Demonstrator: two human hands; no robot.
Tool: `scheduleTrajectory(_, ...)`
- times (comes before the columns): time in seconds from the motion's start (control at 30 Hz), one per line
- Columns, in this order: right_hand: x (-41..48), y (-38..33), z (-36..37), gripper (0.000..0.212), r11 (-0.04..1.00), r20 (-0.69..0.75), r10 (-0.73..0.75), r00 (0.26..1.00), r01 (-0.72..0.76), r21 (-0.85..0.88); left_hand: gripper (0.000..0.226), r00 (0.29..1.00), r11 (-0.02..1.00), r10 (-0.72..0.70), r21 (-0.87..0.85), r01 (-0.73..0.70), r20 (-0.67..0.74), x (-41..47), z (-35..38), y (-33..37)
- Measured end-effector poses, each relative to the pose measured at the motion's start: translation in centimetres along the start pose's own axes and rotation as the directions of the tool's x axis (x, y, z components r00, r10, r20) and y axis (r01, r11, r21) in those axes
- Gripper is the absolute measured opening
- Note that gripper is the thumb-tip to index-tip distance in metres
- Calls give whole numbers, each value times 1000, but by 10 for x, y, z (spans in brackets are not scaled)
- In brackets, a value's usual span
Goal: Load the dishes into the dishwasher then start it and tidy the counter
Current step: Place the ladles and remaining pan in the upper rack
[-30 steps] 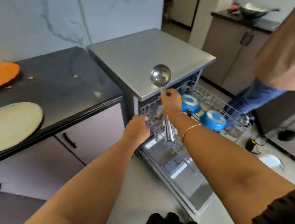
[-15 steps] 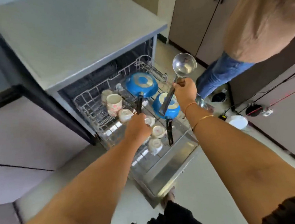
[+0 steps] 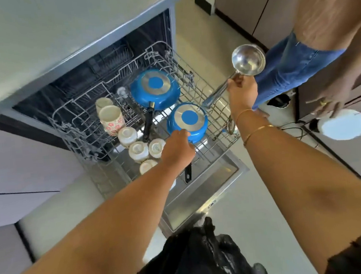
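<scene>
The dishwasher (image 3: 103, 43) stands open with its wire rack (image 3: 215, 121) pulled out over the lowered door (image 3: 201, 191). In the rack two blue pans lie upside down, a far pan (image 3: 155, 89) and a near pan (image 3: 187, 121), beside several cups (image 3: 111, 118). My left hand (image 3: 177, 150) lies curled over the near pan's black handle (image 3: 187, 173), knuckles at the pan's rim. My right hand (image 3: 241, 88) grips a steel ladle (image 3: 248, 60) by its stem, bowl up, over the rack's right side.
Another person in jeans (image 3: 294, 63) stands close on the right, their hand holding a white plate (image 3: 345, 124). Cabinets (image 3: 251, 5) line the wall behind them. Cables and a dark object (image 3: 280, 101) lie on the floor. Grey cabinet fronts (image 3: 21, 160) sit left of the dishwasher.
My view tilted down onto the rack. My left hand moved right to the near pan's handle. The ladle swung right, away from the rack's middle.
</scene>
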State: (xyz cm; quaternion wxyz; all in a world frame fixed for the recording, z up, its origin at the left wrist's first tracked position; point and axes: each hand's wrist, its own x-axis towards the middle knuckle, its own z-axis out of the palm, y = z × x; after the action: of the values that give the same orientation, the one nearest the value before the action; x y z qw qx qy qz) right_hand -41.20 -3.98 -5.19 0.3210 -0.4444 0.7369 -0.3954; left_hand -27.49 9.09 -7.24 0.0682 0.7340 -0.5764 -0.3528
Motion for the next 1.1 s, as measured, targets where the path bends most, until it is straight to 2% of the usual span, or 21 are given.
scheduleTrajectory(0.2,14,12,14,20,997,42,13,999,-9,-74,39,999,999,-43,-11,43,-9,19,5,-6)
scheduleTrajectory(0.37,15,24,27,8,995,89,61,994,-53,-87,35,999,999,-48,-23,48,-5,27,10,-11)
scheduleTrajectory(0.47,14,36,37,31,992,125,115,986,-106,-75,32,998,998,-56,-27,56,-15,30,13,-15)
scheduleTrajectory(0.57,14,41,42,31,987,182,152,972,-138,-88,30,998,998,-61,-22,60,-20,31,19,-19)
scheduleTrajectory(0.67,20,43,45,16,982,188,187,964,-186,-22,28,997,997,-71,-17,71,-41,32,23,-22)
scheduleTrajectory(0.8,31,40,45,27,956,170,285,943,-291,13,30,994,995,-98,-19,97,-42,32,27,-25)
scheduleTrajectory(0.9,35,42,50,24,950,173,296,939,-308,46,30,995,995,-97,-25,96,-23,32,31,-26)
scheduleTrajectory(1.1,41,51,47,18,861,329,402,854,-475,181,29,995,995,-98,-18,98,-13,34,36,-27)
